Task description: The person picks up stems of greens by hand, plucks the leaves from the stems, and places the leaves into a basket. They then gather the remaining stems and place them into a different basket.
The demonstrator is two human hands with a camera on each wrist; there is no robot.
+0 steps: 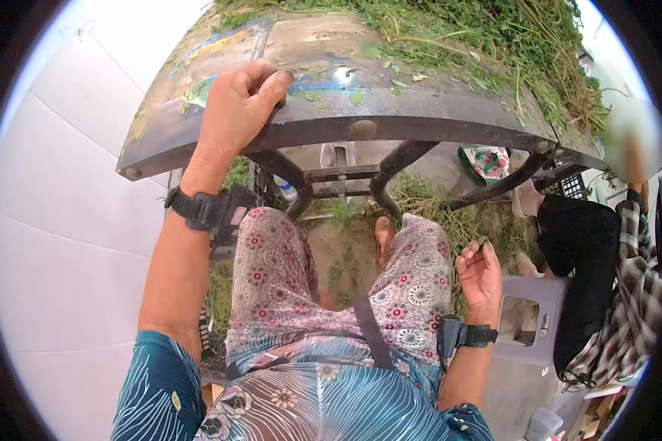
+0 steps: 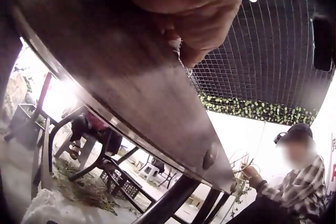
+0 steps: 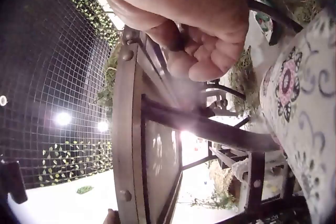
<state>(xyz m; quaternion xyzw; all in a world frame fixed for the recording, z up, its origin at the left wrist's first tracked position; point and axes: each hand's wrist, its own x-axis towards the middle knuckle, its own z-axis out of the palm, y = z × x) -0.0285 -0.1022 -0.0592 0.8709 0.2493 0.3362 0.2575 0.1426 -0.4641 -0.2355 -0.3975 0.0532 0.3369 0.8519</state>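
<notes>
My left hand [image 1: 246,95] rests at the near edge of the table [image 1: 434,106], back of the hand up, with its fingers bent and the fingertips hidden underneath. In the left wrist view that hand overlaps the edge of the tabletop [image 2: 131,87]; I cannot tell if it holds something. Small loose green leaves [image 1: 357,97] lie to its right. My right hand [image 1: 480,275] is off the table, above and beside my right knee, palm up. Its fingers are loosely curled with nothing between them, and dark stains show on the fingertips [image 3: 173,37].
A large heap of leafy green stems [image 1: 493,37] covers the far right of the table. Cut stems [image 1: 426,198] litter the floor below it. A person in a checked shirt [image 1: 636,272] sits at the right, beside a grey plastic stool [image 1: 529,290]. Dark table legs [image 1: 401,173] stand before my knees.
</notes>
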